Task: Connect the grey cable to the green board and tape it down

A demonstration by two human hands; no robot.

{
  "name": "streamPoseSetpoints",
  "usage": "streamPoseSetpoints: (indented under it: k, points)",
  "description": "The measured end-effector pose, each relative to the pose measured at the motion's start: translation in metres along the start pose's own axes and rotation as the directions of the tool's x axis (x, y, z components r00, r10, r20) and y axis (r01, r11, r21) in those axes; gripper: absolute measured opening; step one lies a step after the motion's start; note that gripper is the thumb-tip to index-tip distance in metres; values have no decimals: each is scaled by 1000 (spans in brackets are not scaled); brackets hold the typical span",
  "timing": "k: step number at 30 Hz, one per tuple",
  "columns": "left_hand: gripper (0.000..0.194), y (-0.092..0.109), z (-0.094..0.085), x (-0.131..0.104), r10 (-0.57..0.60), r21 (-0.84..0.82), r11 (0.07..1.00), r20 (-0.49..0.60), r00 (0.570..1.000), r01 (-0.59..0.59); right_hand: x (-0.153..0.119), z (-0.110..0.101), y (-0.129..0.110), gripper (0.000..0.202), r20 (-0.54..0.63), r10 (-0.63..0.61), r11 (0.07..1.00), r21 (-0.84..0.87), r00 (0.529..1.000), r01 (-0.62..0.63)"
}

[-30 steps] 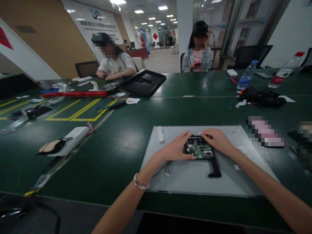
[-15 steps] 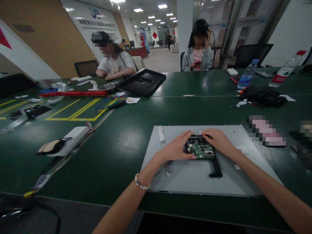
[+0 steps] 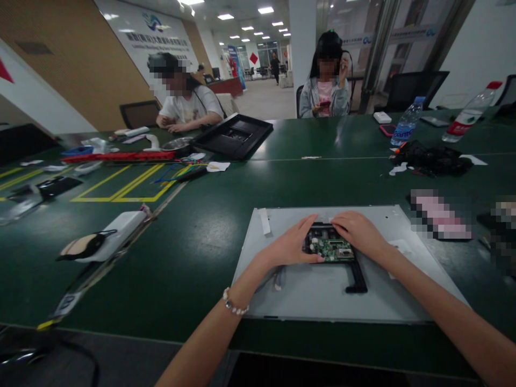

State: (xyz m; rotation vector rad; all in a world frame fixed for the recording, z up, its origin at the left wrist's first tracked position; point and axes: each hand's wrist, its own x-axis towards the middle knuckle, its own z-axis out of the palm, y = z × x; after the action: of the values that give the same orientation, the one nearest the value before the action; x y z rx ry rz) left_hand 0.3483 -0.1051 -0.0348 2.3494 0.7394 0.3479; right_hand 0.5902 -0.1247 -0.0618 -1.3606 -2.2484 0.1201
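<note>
Two forearms angle inward, left fingers and right fingers grasping the black-framed circuit board.

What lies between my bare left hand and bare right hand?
In the head view, a green rectangular circuit board in a black plastic-looking frame lies between your left hand and right hand.

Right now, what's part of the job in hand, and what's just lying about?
Apparently in the job:
- black frame with green circuit board, between left hand and right hand
- grey panel beneath

Apparently lying about:
- blue-capped bottle
- red-capped bottle
- black bundle
- black shell across the table (possibly related, but untouched)
</note>
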Motion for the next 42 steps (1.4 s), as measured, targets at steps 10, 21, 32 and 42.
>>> streamPoseSetpoints:
  k: [10,21,32,42]
  points:
    - [106,1,1,-1,4,9,1000,2,1000,-4,-1,3,7,24,-55,92,988,132,994,-84]
    - [110,1,0,-1,9,31,999,-1,1000,-9,-2,6,10,15,-89,109,979,182,990,-92]
    - [41,-35,-69,-28,-180,140,955,-430,885,262,-4,4,8,20,-156,128,976,193,979,-97]
    - [40,-90,-64,-37,-327,132,872,-559,762,471,-12,-2,7,25,-234,133,982,166,963,-95]
